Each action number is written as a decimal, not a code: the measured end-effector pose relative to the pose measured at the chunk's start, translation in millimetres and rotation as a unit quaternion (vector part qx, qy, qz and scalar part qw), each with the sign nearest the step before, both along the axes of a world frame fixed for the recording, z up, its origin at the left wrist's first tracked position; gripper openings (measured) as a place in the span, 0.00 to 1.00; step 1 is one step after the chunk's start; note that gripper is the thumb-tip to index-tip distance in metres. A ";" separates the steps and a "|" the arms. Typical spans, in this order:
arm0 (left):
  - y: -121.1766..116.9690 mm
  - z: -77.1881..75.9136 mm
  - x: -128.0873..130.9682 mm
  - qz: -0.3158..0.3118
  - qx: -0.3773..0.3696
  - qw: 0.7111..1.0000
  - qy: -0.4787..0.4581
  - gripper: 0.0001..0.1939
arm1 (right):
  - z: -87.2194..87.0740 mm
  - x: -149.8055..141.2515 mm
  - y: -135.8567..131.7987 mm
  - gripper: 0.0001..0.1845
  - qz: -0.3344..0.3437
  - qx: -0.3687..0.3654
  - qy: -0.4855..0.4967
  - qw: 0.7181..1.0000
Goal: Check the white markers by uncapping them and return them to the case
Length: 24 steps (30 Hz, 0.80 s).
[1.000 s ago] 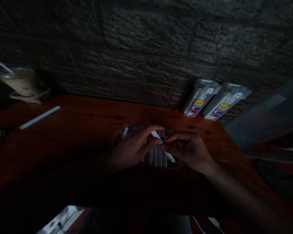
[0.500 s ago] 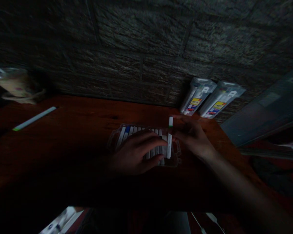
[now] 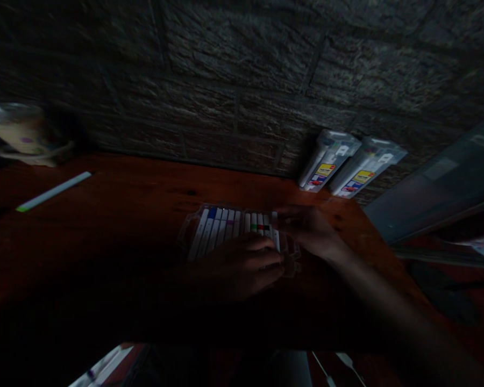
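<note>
A clear plastic marker case [image 3: 293,267] lies on the wooden table, holding a row of white markers [image 3: 204,236] with coloured bands, blue, purple, green, red and black among them. At the row's right end, a white marker [image 3: 277,236] lies in line with the others. Against its upper part are the pinched fingers of my right hand [image 3: 308,228]. My left hand [image 3: 248,266] rests low across the case, fingers stretched over the lower ends of the markers, their tips by the end marker. It hides part of the row, and deep shadow covers its wrist.
Two clear cases [image 3: 328,161] with yellow labels stand against the stone wall [image 3: 197,97]. At the left are a drink cup [image 3: 28,131] with a straw and a pale stick [image 3: 54,191] with a green end. A grey metal panel [image 3: 431,177] stands beyond the table's right edge.
The end marker, held upright above the case before, has gone down into the row. My right hand lowered with it. My left hand moved down and right, uncovering more markers.
</note>
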<state>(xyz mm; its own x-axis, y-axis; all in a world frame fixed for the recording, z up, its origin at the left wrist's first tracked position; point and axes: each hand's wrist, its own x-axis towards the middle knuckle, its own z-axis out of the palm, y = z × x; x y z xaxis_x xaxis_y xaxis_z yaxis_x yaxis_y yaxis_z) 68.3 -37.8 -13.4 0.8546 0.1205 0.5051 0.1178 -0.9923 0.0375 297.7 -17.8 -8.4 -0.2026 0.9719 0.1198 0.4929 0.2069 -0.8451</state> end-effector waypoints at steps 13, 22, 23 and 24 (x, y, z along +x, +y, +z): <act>1.2 -6.9 1.2 -0.007 -0.027 1.000 -0.007 0.09 | 5.1 0.9 -1.5 0.12 -0.019 0.019 -0.138 0.990; -1.2 -6.5 2.4 -0.002 -0.050 0.999 -0.010 0.11 | 9.7 -1.0 -4.0 0.13 -0.007 0.076 -0.184 0.980; -1.5 -5.9 2.3 -0.001 -0.052 0.999 -0.008 0.11 | 9.9 -1.2 -4.3 0.13 -0.005 0.074 -0.185 0.980; -1.7 -5.3 2.1 0.000 -0.053 0.999 -0.006 0.11 | 10.5 -1.4 -4.6 0.13 -0.001 0.070 -0.186 0.980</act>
<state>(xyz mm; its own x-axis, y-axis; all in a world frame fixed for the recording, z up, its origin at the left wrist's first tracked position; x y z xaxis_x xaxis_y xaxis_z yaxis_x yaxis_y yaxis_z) 70.3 -39.5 -18.7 0.8484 0.1729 0.5003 0.1157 -0.9829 0.1435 296.3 -22.3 2.1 -0.2552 0.9516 0.1712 0.7621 0.3069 -0.5701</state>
